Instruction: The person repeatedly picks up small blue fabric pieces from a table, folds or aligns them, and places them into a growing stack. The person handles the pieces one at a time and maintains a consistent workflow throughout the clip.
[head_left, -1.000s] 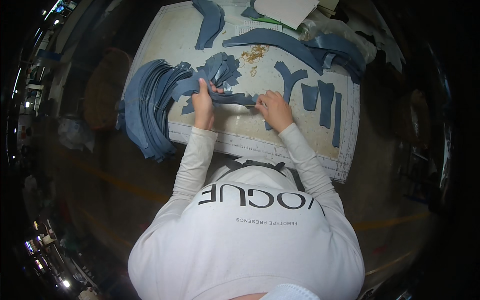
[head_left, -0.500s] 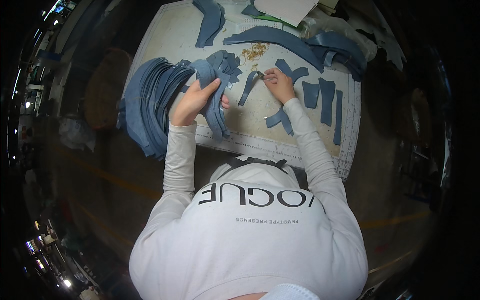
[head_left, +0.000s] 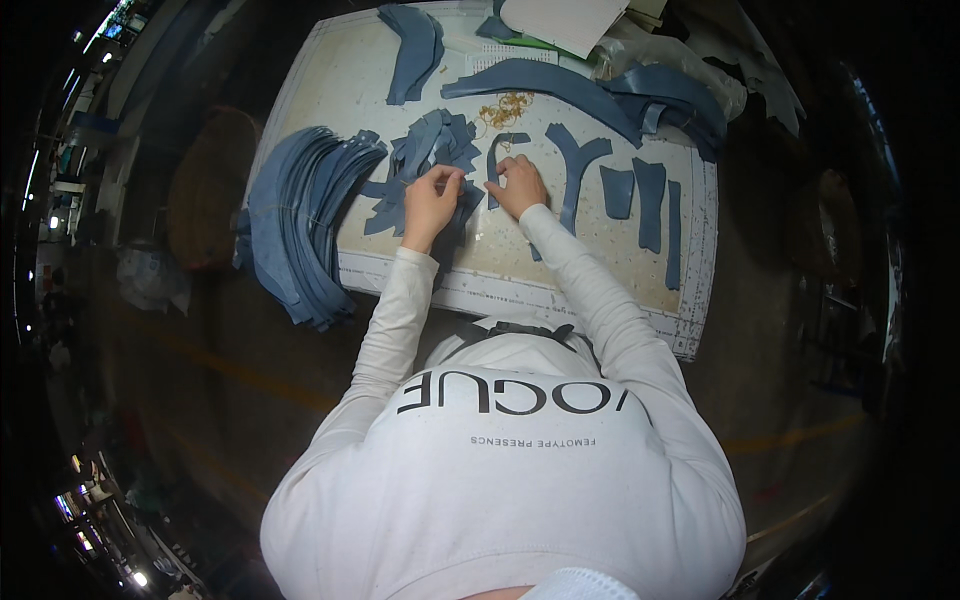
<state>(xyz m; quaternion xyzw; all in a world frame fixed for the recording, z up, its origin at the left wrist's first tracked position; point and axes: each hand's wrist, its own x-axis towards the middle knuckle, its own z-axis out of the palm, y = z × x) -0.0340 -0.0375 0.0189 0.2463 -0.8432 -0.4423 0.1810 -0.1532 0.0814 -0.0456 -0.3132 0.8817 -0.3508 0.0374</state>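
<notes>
My left hand (head_left: 432, 208) is closed in a pinch over a heap of cut blue pieces (head_left: 430, 145), which look like leather. What sits between its fingertips, if anything, is too small to make out. Beside it, my right hand (head_left: 522, 187) has bent fingers, with the thumb apart from them. It is over the lower part of a narrow blue strip (head_left: 493, 158), whose top end curls to the right. To the left of both hands, a thick stack of curved blue pieces (head_left: 290, 215) lies fanned out at the table edge.
A Y-shaped blue piece (head_left: 575, 165) and several straight pieces (head_left: 650, 205) lie right of my hands. Yellow rubber bands (head_left: 505, 108) are piled beyond them. Long curved pieces (head_left: 545, 78), papers (head_left: 570, 22) and clear plastic (head_left: 670, 55) occupy the far side of the pale table (head_left: 470, 290).
My left hand has let go of the curved blue pieces and moved right to the heap. My right hand has come nearer and left, and the Y-shaped piece now shows more fully.
</notes>
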